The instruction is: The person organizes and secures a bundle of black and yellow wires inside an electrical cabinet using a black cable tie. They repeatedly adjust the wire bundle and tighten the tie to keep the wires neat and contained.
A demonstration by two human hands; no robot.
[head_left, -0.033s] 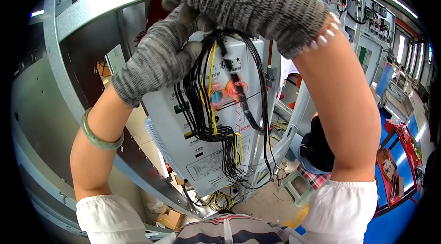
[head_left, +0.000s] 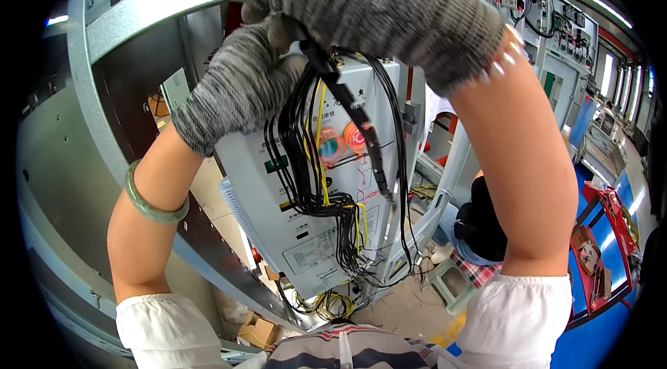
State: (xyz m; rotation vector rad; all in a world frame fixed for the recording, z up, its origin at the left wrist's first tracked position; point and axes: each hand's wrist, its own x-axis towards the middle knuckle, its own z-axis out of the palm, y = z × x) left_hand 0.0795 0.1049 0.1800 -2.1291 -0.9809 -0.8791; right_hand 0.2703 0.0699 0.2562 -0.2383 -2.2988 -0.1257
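Observation:
My left hand (head_left: 240,84), in a grey knit glove, is closed round the top of a bundle of black wires (head_left: 295,153) with a few yellow ones among them. The bundle hangs down the front of a light grey metal cabinet unit (head_left: 243,160), then bends right and drops. My right hand (head_left: 368,11), gloved alike, is just above the left with its fingers curled. A black segmented strip (head_left: 354,112) runs up under it, its free end dangling before two round buttons (head_left: 356,138). The glove hides the strip's top and the right fingers' exact hold.
A pale metal frame (head_left: 160,18) encloses the unit. More black wires (head_left: 397,140) hang at its right, and coiled yellow wire (head_left: 333,305) lies below. A person in dark clothing (head_left: 483,219) is close by at right, beside a green stool (head_left: 448,285) and a red rack (head_left: 597,258).
My right hand has shifted slightly left. The black strip's upper part has swung up and left, showing more of its length, and its free end has moved a little left.

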